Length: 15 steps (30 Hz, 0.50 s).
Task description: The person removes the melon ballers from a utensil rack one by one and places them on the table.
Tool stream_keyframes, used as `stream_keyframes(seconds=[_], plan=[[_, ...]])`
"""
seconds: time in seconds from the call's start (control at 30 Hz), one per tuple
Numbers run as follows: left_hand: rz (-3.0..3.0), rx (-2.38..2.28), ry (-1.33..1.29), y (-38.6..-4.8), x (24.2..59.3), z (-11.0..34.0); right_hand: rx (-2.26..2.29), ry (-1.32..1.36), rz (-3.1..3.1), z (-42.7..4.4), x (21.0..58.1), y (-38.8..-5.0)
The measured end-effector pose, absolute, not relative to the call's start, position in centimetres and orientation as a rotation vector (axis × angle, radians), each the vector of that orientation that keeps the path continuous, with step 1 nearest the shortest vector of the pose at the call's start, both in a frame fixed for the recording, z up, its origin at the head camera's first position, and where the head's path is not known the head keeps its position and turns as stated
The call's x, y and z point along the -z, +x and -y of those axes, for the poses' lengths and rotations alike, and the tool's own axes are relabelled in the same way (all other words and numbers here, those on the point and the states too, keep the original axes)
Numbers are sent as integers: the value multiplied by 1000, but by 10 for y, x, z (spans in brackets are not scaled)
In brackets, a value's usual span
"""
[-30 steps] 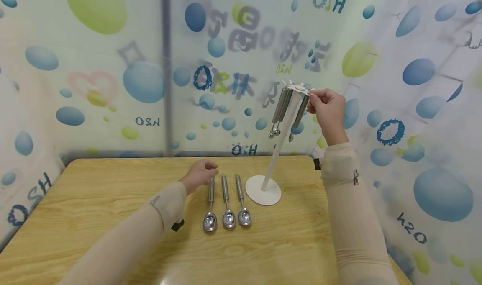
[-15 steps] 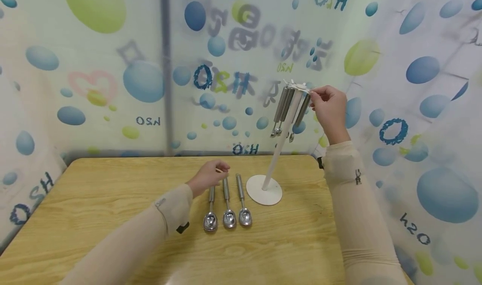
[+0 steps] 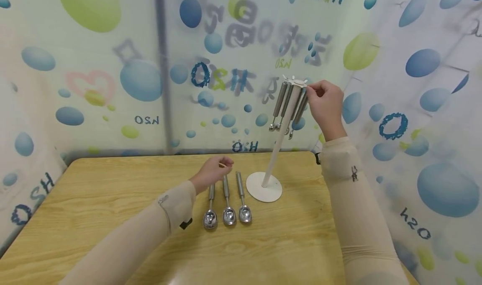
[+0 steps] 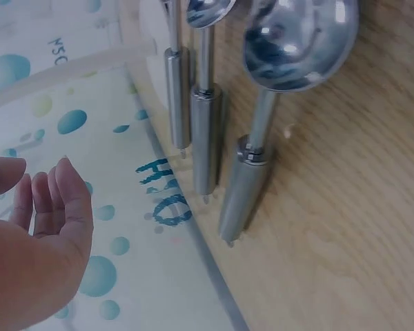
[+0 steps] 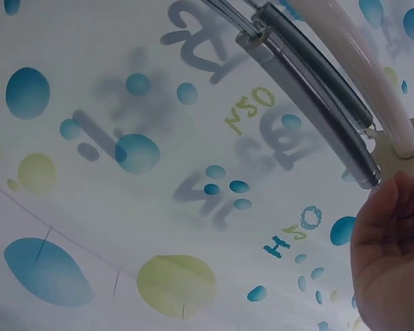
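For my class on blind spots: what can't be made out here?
Head: top of the left scoop's handle, hidden by the left hand.
Head: hanging utensils' ends, too small to tell apart.
Left wrist: bowl of the scoop nearest the stand, cut off by the top edge.
Right wrist: part of the right hand, beyond the right edge.

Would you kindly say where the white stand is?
In the head view, the white stand is on the table, right of three scoops, its top at the right hand.
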State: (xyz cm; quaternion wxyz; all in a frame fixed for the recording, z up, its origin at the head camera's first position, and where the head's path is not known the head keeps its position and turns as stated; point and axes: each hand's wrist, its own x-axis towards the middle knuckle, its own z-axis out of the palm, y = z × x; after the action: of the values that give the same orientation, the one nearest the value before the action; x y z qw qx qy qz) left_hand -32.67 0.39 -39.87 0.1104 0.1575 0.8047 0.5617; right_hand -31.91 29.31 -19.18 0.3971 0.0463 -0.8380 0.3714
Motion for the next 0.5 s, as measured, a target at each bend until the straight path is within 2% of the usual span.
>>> stream_keyframes(seconds=[0.5], plan=[[-2370, -1743, 620, -340, 346, -24, -1244, 164, 2125, -306, 189, -321]])
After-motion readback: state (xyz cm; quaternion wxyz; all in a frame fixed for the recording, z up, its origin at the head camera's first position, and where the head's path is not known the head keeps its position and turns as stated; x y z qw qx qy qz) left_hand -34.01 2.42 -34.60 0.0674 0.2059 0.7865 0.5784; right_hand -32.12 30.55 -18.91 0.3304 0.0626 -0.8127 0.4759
